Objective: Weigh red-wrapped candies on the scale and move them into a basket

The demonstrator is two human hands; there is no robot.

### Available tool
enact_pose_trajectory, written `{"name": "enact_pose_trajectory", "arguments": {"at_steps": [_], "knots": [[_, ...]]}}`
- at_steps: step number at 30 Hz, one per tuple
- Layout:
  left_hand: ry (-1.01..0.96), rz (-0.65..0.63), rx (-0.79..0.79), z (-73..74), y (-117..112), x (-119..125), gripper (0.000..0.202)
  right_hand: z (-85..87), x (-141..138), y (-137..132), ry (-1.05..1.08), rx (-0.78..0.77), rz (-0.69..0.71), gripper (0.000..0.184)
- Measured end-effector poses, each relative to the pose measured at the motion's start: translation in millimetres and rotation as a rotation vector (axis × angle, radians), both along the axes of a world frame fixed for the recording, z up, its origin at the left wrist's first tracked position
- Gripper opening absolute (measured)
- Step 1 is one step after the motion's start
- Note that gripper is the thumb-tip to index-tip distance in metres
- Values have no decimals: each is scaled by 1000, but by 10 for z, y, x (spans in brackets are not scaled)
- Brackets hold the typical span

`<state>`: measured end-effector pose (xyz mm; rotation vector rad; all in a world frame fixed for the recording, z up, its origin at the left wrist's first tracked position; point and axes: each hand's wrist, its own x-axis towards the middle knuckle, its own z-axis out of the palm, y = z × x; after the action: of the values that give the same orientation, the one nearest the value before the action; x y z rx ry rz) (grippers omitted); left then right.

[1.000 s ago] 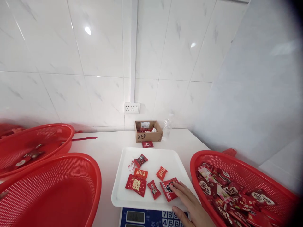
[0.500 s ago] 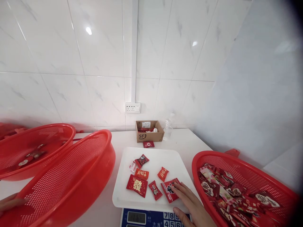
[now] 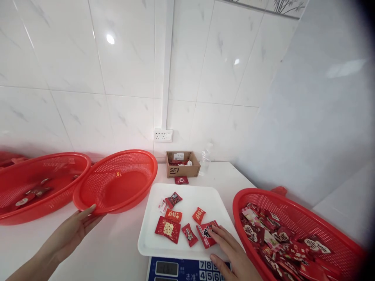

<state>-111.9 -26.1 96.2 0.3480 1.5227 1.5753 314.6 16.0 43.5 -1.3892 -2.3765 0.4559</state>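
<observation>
My left hand [image 3: 72,231] lies with fingers stretched against the near rim of a red mesh basket [image 3: 117,181] that holds one small red sweet. My right hand [image 3: 233,249] rests flat on the white tray [image 3: 190,193], fingertips on a red packet [image 3: 207,233]. The tray sits on a scale [image 3: 184,270] and carries several red sweet packets. A red basket [image 3: 295,230] full of red packets stands to the right of my right hand.
A third red basket [image 3: 38,187] with a few packets sits at the far left. At the back stand a small cardboard box [image 3: 182,164], a clear bottle [image 3: 206,157] and a wall socket [image 3: 163,135]. Tiled walls close the back and right.
My left hand came into view and pushed the near-empty red basket away from me, toward the wall. My right hand stayed on the packet on the tray.
</observation>
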Motion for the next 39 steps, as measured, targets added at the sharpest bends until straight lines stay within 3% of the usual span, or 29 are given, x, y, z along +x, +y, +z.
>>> {"name": "enact_pose_trajectory", "arguments": {"at_steps": [2, 4, 9, 12, 15, 18, 22, 26, 33, 39], "knots": [[-54, -102, 58, -60, 54, 54, 15, 17, -14, -13, 6, -7, -7, 52], [-62, -120, 91, -128, 97, 98, 14, 48, -34, -33, 16, -24, -21, 50], [-42, -177, 11, -187, 75, 305, 3, 170, -113, -54, -22, -97, -83, 50], [261, -346, -34, -112, -7, 545, 12, 234, -179, -12, -42, -110, -105, 51], [749, -539, 31, -2, -27, 839, 16, 290, -280, 44, -57, -113, -105, 50], [1088, -700, 149, 67, 49, 1097, 14, 341, -403, 81, -74, -122, -82, 49], [1359, -948, 306, 72, 185, 1305, 30, 385, -506, 92, -107, -118, -51, 48], [1491, -1087, 304, 43, 283, 1403, 37, 407, -513, 96, -156, -113, -34, 47], [1578, -1070, 255, 3, 329, 1463, 25, 424, -508, 108, -145, -100, -36, 46], [1596, -832, 133, 140, 387, 1255, 30, 394, -492, 102, -107, -102, -51, 45]]}}
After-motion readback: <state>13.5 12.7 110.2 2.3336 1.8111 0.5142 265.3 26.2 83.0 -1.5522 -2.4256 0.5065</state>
